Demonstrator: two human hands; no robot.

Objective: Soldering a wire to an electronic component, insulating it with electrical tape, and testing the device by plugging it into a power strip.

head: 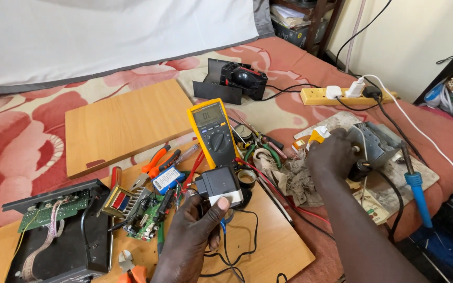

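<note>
- Head view, hands: left hand rises from the near edge of the lower wooden board, its fingers curled around a black power adapter with a white end, thumb pressed across the white face; a thin black cable loops from it over the board.
- Right hand reaches past the board's right edge onto the bed, fingers bent down over a small dark round part beside a grey metal casing; whether the fingertips pinch it or only rest on it cannot be told.
- Just behind the adapter, a yellow multimeter lies propped face up, near the far edge of the lower board, red and black leads trailing to its right.
- Left of the left hand sits a green circuit board with a small transformer; further left, at the board's left corner, an open black device case with a ribbon cable.
- Orange-handled pliers lie between the multimeter and a second, bare wooden board resting further back on the floral bedcover.
- A dirty rag lies between the two hands.
- A blue-handled soldering iron rests near the right edge of the bed, well apart from the adapter.
- A yellow power strip with white plugs lies at the far right.
</note>
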